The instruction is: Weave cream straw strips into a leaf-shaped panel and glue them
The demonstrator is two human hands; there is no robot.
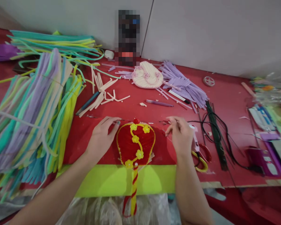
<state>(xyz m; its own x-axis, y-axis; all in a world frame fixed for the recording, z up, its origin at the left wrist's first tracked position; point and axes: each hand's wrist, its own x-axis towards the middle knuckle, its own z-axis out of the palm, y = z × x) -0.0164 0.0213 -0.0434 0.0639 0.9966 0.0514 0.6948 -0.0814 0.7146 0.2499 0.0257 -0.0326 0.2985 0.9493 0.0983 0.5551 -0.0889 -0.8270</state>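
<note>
A red fan-shaped piece [125, 140] edged in yellow, with yellow flowers on a curving stem, lies at the table's front. Its yellow handle [134, 187], wound with red, hangs over the edge. At the top of the fan sits a small red piece [136, 121]. To the left of the fan, my left hand [104, 134] has thumb and fingertips closed on a thin dark strand that points towards the red piece. On the other side, my right hand [179, 134] pinches what looks like a similar thin strand. Blur hides how the strand meets the red piece.
Bundles of coloured pipe cleaners [46, 78] cover the left side. At the back lie a cream fan [146, 78] and purple pipe cleaners [184, 82]. Scissors [202, 164], a pink glue gun [194, 139] and a black cable [229, 143] are right of my hand. A green board [103, 179] lines the front edge.
</note>
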